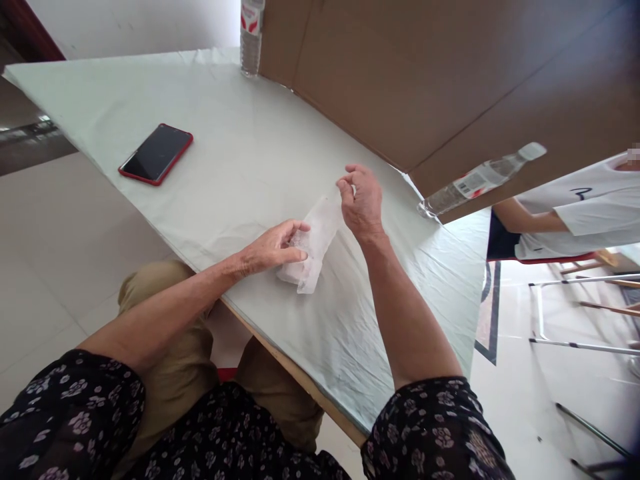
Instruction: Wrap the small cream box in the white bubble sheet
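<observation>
A crumpled, translucent white plastic sheet [323, 230] lies on the cloth-covered table in front of me, partly folded over. My left hand [275, 248] rests on its left side, thumb and fingers bent around a bunched part of it. Whether something lies inside the folds I cannot make out. Just beyond the sheet's upper right corner, my right hand [363, 200] is raised a little over the table. Its fingers are curled, with thumb and forefinger close together; anything between them is too small to see.
A phone in a red case [157, 153] lies to the left. A brown cardboard panel [400, 80] stands across the far side, with a clear bottle [250, 40] at its left end and another bottle [480, 180] at its right. A person in a white shirt [595, 207] sits beyond.
</observation>
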Action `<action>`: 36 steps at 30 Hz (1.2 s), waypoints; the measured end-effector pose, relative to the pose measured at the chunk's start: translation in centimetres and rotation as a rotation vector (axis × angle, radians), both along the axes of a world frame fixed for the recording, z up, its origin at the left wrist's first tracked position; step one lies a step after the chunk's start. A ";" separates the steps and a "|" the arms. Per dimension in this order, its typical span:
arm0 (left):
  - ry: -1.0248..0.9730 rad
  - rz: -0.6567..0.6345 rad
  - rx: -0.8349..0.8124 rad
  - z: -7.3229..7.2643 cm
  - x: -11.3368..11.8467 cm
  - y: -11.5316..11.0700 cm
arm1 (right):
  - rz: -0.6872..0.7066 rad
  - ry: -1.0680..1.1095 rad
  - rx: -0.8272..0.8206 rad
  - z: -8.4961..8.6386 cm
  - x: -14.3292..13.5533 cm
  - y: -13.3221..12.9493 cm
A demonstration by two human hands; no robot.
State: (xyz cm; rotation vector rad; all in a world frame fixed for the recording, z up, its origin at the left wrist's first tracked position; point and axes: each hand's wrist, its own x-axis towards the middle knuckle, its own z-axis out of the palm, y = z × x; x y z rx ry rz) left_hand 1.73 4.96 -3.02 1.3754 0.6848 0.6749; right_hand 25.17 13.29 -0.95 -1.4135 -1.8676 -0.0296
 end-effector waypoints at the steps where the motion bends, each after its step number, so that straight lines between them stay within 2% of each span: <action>1: -0.018 0.013 -0.031 0.0 0.1 0.0 | -0.016 0.022 0.010 0.2 -0.1 -0.4; 4: -0.083 0.057 -0.091 0.0 0.1 0.1 | -0.095 0.113 -0.007 1.1 -1.3 -3.4; 6: -0.115 0.062 -0.106 -0.1 0.0 0.2 | -0.134 0.149 -0.111 1.5 -2.6 -6.3; 9: -0.140 0.075 -0.097 -0.3 -0.1 0.3 | -0.131 0.051 -0.277 1.3 -4.3 -10.0; 11: -0.143 0.095 -0.094 -0.4 -0.1 0.3 | -0.167 -0.015 -0.321 0.7 -4.7 -11.1; 13: -0.135 0.116 -0.085 -0.4 -0.1 0.4 | -0.210 -0.009 -0.340 0.1 -4.4 -11.4; 16: -0.045 0.175 -0.015 -0.4 -0.1 0.4 | -0.206 0.201 -0.376 -0.5 -2.8 -10.9; 18: 0.101 0.281 0.150 -0.4 -0.1 0.4 | -0.144 0.430 -0.409 -0.8 -1.9 -10.6; 20: 0.256 0.395 0.407 -0.4 -0.1 0.1 | -0.079 0.628 -0.438 -1.1 -1.4 -10.5; 22: 0.368 0.452 0.622 -0.5 0.1 -0.1 | -0.027 0.741 -0.453 -1.4 -1.4 -10.5; 23: 0.409 0.454 0.674 -0.5 0.2 -0.2 | -0.004 0.764 -0.457 -1.5 -1.6 -10.6; 25: 0.469 0.441 0.675 -0.7 0.4 -0.3 | 0.034 0.776 -0.450 -1.5 -1.8 -10.7; 28: 0.497 0.444 0.577 -0.9 0.2 0.3 | 0.024 0.751 -0.400 -1.8 -1.8 -10.6; 30: 0.512 0.515 0.563 -1.1 -0.4 1.1 | -0.038 0.739 -0.371 -2.2 -1.3 -10.4; 32: 0.571 0.640 0.626 -1.4 -1.4 2.1 | -0.115 0.744 -0.378 -3.0 -0.6 -10.0; 36: 0.789 0.718 0.681 -2.1 -3.1 3.9 | -0.259 0.690 -0.407 -4.2 0.7 -9.3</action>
